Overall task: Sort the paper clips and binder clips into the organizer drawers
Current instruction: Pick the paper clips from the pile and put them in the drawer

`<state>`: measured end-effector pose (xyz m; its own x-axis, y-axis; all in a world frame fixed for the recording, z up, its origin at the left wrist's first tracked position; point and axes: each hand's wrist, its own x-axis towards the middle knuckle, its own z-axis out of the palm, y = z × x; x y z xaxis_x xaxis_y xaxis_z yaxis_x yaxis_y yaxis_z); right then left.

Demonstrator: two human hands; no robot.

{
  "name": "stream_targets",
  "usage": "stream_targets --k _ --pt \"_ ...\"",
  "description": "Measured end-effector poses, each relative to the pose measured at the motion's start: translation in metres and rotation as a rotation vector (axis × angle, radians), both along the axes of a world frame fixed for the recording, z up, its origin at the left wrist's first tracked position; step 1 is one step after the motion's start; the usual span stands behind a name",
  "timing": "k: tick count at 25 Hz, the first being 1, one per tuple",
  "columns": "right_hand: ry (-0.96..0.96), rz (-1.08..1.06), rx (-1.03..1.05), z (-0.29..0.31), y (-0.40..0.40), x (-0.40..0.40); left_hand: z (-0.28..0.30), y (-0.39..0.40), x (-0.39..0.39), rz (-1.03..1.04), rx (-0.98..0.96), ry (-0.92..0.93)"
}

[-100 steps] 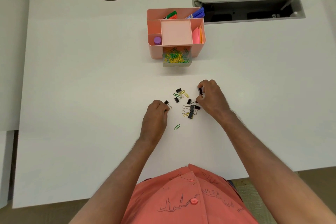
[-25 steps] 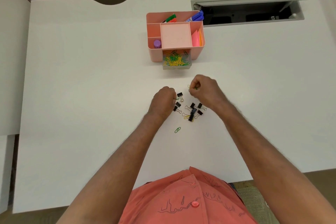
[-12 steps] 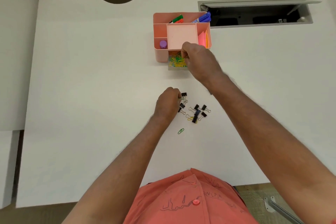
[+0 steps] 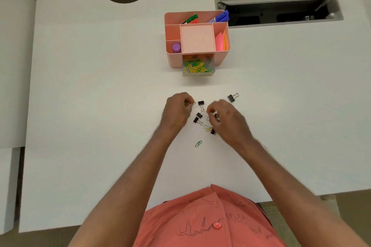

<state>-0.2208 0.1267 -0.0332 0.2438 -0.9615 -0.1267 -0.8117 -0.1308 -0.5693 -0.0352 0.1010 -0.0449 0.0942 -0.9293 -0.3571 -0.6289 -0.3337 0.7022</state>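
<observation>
A: Where do we stand with the sorting?

B: The pink plastic organizer [image 4: 197,38] sits at the far middle of the white worktop [image 4: 80,86], and its clear drawer [image 4: 198,68] is pulled out toward us, already holding a heap of green and yellow paper clips [image 4: 195,66]. The small pile of black binder clips [image 4: 199,115] and a few loose wire clips lies near us, between our hands.

A: And the fingers?

B: Our left hand [image 4: 176,111] has its fingers curled, pinching what looks like a yellow paper clip [image 4: 189,104] at the fingertips. Our right hand [image 4: 226,119] hovers over the right side of the pile with fingers bent in a narrow pinch; it is blurred, so we cannot tell whether anything is held yet.

A: What makes this pick go well?

B: We judge the tangle is the trouble: one yellow paper clip [image 4: 207,128] lies against a binder clip at the near edge of the pile. We should pinch the wire alone and lift slowly so the binder clip does not ride along. The single green paper clip [image 4: 198,143] lying apart, nearer us, is an easy pick. One binder clip [image 4: 232,97] sits off to the right, well clear.

A: And the drop?

B: Carry each clip fully over the open drawer before releasing, since its opening is small.
</observation>
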Motion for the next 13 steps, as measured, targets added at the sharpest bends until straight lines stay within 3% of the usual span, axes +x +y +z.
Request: stream_targets --k 4,8,13 --pt "0.115 0.122 0.059 -0.023 0.034 -0.010 0.034 -0.016 0.001 0.023 -0.181 0.013" --pt "0.199 0.099 0.041 -0.026 0.040 -0.010 0.056 -0.053 -0.005 -0.086 -0.363 -0.083" --pt "0.282 0.130 -0.034 -0.024 0.040 -0.007 0.052 -0.090 -0.014 -0.170 -0.373 -0.269"
